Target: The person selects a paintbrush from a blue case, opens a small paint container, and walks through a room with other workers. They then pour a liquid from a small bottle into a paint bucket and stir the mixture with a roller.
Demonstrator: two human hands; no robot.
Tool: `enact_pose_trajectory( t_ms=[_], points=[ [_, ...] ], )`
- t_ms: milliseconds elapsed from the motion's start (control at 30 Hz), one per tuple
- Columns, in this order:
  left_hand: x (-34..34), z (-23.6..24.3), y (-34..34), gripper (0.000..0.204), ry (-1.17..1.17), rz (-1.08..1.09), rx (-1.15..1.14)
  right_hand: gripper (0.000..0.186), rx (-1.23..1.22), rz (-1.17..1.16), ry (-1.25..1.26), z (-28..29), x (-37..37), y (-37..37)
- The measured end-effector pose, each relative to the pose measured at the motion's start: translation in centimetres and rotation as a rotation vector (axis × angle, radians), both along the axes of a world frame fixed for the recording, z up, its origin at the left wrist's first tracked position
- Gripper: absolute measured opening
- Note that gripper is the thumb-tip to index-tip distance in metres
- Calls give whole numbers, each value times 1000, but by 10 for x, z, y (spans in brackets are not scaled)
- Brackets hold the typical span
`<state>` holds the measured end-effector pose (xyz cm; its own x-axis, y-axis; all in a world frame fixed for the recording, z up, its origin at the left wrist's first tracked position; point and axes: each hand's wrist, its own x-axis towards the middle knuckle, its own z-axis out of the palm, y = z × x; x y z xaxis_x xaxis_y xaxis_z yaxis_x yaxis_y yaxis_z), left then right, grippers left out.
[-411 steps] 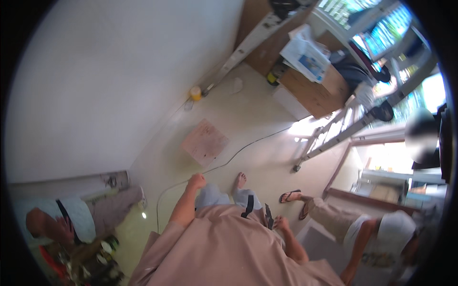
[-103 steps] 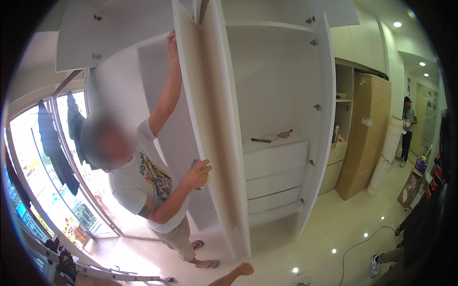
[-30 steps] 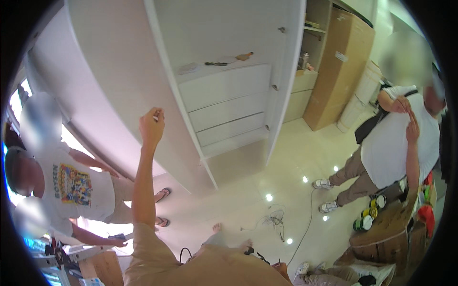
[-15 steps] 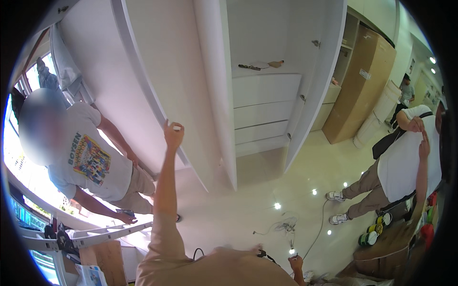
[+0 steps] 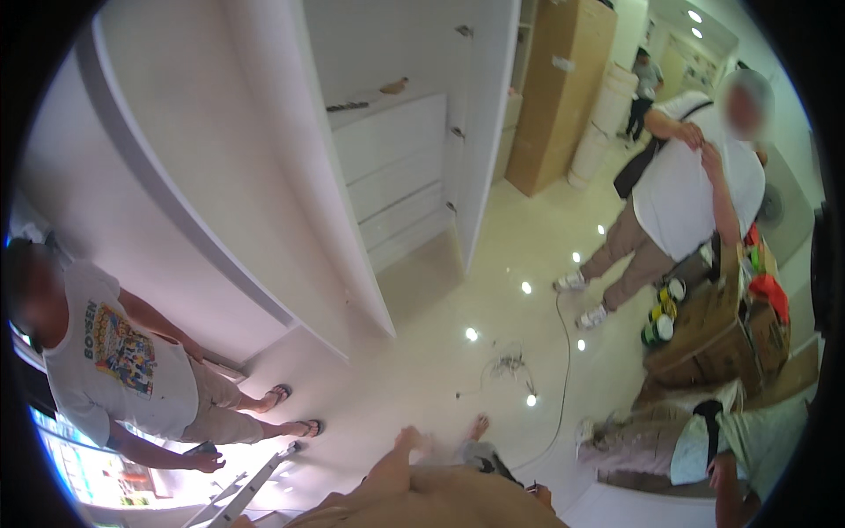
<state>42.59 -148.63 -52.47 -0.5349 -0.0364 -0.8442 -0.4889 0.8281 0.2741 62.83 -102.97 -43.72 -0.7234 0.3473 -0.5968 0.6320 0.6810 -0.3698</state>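
Left hand point(image 5: 407, 438) and right hand point(image 5: 540, 495): finger states cannot be told. Catching the thin black cable point(image 5: 568, 352) beyond the right fingers risks tripping.

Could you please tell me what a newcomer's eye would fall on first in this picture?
Probably the tall white cabinet with its door open, across the upper left and middle. Next might come the tall cardboard box standing beyond it, and the brown carton at the right, with tins beside it. Low in the middle, the wearer's blurred left hand shows against the glossy floor.
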Motion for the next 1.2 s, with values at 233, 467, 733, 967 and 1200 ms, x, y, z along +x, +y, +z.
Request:
enact_pose_trajectory(
  t_ms=[233,467,733,967,1200],
  points=[
    [-100,19,-78,49,481,16,-168,41,226,-76,-234,3,35,5],
    [-111,48,14,4,415,218,221,22,-52,-278,50,55,-21,20],
    [-118,74,217,13,283,-137,364,35,-26,-467,-168,25,5,108],
    [-160,110,340,27,350,-585,203,33,67,-573,106,40,-34,210],
    [-147,168,481,64,52,-292,520,32,-134,-529,989,137,-209,214]
  ],
)
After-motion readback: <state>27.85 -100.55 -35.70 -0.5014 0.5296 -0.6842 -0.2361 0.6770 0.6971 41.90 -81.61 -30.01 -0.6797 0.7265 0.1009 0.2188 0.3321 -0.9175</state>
